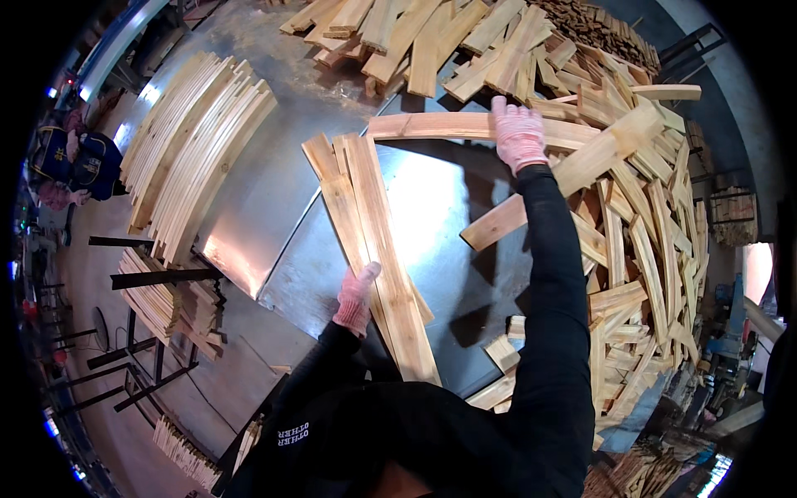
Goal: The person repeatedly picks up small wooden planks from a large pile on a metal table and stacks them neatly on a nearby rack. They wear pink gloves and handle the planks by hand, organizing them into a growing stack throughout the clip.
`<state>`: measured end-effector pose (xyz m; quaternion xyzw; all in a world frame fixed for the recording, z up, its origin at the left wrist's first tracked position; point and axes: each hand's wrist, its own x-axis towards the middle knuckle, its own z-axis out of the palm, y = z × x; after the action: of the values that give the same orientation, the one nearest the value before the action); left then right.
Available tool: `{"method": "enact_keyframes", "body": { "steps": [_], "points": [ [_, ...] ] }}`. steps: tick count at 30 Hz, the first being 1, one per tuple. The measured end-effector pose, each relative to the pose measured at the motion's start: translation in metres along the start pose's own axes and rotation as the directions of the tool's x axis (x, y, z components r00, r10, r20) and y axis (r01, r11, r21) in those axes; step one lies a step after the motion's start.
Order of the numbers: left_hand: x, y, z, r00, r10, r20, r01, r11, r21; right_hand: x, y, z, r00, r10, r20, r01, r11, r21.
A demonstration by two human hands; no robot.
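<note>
My left hand (355, 300), in a pink knit glove, is closed around the near part of a few overlapping wooden planks (378, 224), its thumb lying on top. They slant away from my body over the shiny metal tabletop (320, 257). My right hand (519, 134), gloved the same way, reaches far forward and grips a long plank (432, 126) from above. That plank lies crosswise, its left end close to the far ends of the planks in my left hand. Below my right hand, another plank (498, 222) sticks out of the pile, partly hidden by my forearm.
A big jumbled heap of planks (656, 224) covers the right side, with more planks (423, 41) at the far edge. Neatly stacked boards (195, 149) stand at the left on a black metal rack (162, 278). Another person (87, 162) is beyond them. Short offcuts (502, 354) lie nearby.
</note>
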<state>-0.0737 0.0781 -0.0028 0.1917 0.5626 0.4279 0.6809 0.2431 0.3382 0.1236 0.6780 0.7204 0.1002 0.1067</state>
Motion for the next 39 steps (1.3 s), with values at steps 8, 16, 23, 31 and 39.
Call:
{"method": "enact_keyframes", "body": {
  "steps": [8, 16, 23, 31, 39],
  "points": [
    [-0.009, 0.045, -0.052, 1.000, 0.000, -0.028, -0.007, 0.970, -0.244, -0.036, -0.020, -0.111, 0.765, 0.400, -0.505, 0.079, 0.719, 0.690],
    [-0.004, 0.082, -0.067, 0.975, 0.209, -0.080, -0.215, 0.973, -0.079, -0.139, -0.123, 0.044, 0.824, 0.496, 0.274, -0.496, 0.395, 0.773],
    [-0.009, 0.080, -0.071, 0.924, 0.081, -0.374, -0.080, 0.997, 0.020, -0.286, -0.233, 0.090, 0.848, 0.481, 0.223, -0.514, 0.644, 0.566],
    [0.008, 0.067, -0.091, 0.959, 0.059, -0.277, -0.069, 0.997, -0.028, -0.316, -0.211, 0.065, 0.744, 0.409, 0.527, -0.588, 0.028, 0.809],
    [0.034, 0.059, -0.103, 0.974, 0.056, -0.220, -0.049, 0.998, 0.040, -0.275, -0.193, 0.037, 0.840, 0.537, 0.084, -0.121, 0.034, 0.992]
  ]
}}
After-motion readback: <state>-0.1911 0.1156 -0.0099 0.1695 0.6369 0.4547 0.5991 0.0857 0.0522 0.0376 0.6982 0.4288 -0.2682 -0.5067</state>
